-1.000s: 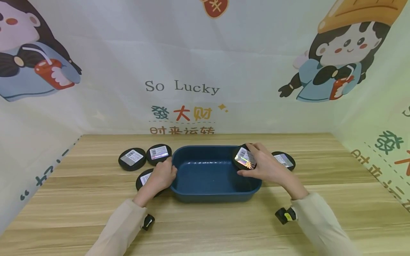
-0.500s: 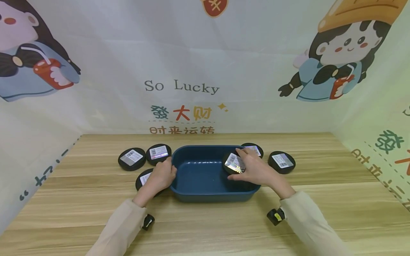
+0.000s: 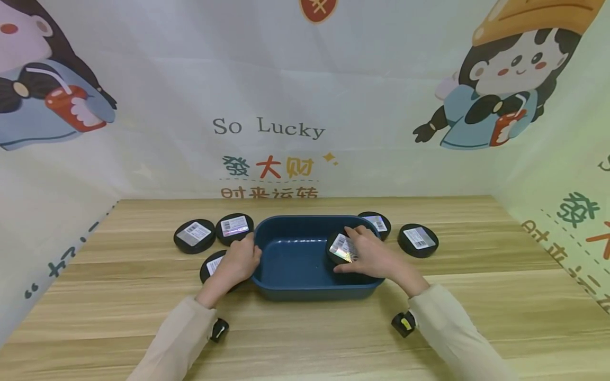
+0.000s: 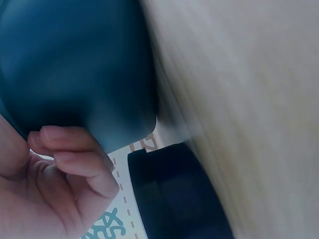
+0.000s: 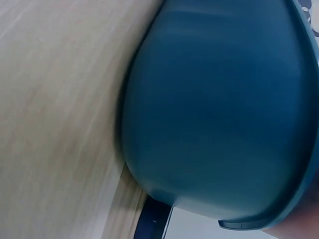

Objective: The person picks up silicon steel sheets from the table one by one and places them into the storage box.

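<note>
A dark blue rectangular basin with rounded corners stands on the table. My left hand grips its left rim; in the left wrist view the fingers curl at the edge of the basin. Inside the right end, my right hand holds a flat round black case with a shiny barcode label on top, thumb and fingers at its sides. Whether this case touches the basin floor I cannot tell. In the right wrist view the basin's outer wall hides nearly all of the hand.
Left of the basin lie three similar black cases, one at far left, one behind, one partly under my left hand. Two more lie at right, one behind the basin's corner, one farther out. A printed cloth hangs behind.
My right hand has moved left and lower into the basin with the black case, uncovering the case behind the right corner. The left hand has stayed on the rim.
</note>
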{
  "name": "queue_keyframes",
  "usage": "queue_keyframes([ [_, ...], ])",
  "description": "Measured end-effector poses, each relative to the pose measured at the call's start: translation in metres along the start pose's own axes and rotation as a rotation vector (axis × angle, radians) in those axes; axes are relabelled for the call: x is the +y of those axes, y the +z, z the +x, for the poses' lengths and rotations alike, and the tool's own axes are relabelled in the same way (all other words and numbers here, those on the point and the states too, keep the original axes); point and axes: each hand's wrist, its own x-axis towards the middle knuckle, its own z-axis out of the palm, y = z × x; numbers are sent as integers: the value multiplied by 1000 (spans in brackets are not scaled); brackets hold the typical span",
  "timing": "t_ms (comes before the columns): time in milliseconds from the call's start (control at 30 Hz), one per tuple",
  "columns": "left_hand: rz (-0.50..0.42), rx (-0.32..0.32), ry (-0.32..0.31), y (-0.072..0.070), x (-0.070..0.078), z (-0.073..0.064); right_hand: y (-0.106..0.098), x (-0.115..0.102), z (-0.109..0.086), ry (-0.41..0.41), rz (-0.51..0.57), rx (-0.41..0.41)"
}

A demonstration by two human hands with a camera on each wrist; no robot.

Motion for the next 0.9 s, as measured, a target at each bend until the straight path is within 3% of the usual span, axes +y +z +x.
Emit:
queue_keyframes([
  [300,1,-3,-4,0,0,0,4,-2,4,-1,-28,1],
  [600,3,-8,-9,0,-1,0,6,-4,9,72,-36,-50],
  [900,6,5,-1,1,-1,1,10,-4,11,93,-41,-71],
])
